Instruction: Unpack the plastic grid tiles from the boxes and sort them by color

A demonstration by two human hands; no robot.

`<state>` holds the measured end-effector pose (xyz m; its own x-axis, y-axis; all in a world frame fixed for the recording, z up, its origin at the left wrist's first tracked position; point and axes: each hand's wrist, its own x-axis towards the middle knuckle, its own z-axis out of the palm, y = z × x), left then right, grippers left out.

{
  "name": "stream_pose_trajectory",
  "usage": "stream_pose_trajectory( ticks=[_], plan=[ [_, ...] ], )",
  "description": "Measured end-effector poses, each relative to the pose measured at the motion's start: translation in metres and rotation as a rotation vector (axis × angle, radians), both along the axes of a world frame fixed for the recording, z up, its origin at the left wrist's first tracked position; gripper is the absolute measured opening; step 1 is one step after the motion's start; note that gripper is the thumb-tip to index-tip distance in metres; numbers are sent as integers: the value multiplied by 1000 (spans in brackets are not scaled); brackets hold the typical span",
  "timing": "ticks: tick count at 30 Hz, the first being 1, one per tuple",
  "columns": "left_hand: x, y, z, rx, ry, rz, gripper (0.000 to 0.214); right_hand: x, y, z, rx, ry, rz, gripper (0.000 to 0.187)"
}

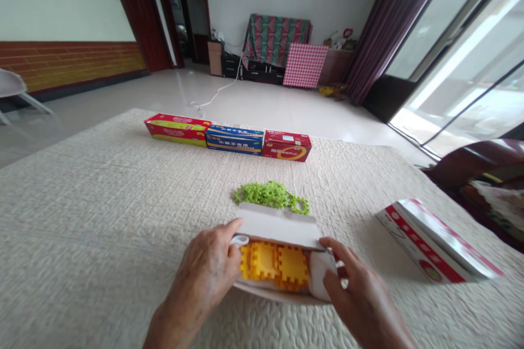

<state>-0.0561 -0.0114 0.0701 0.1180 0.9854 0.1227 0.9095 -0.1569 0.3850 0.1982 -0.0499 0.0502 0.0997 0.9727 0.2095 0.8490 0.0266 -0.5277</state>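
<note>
A small white cardboard box (pixel 278 224) lies open on the cream quilted tablecloth (pixel 102 218), its lid flap raised towards the far side. Yellow plastic puzzle pieces (pixel 273 266) fill the inside. My left hand (pixel 207 275) grips the box's left end, thumb on the flap and fingers curled round the side. My right hand (pixel 360 294) holds the right end flap, fingers pressed against it. Just beyond the box lies a heap of green plastic puzzle pieces (pixel 272 195).
Three flat boxes stand in a row at the table's far edge: red-yellow (pixel 177 129), blue (pixel 234 139), red (pixel 286 146). A red-and-white box (pixel 436 241) lies at the right. A dark chair (pixel 478 161) stands beyond the right edge.
</note>
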Motion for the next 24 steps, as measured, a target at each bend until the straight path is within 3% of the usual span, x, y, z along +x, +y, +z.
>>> stream_pose_trajectory(
  ticks=[3,10,15,20,24],
  plan=[
    [0,11,3,151,-48,-2,49,-9,11,2,85,72,-40,39],
    [1,50,-11,597,-217,-50,42,-21,49,-1,337,238,-50,32],
    [1,83,-35,862,-221,-10,42,-35,78,-26,645,299,-103,30],
    [-1,114,-71,877,-159,-18,42,-41,116,-64,711,323,-86,25],
    [-6,118,-74,885,-158,0,41,-42,123,-65,716,318,-86,27]
  ],
)
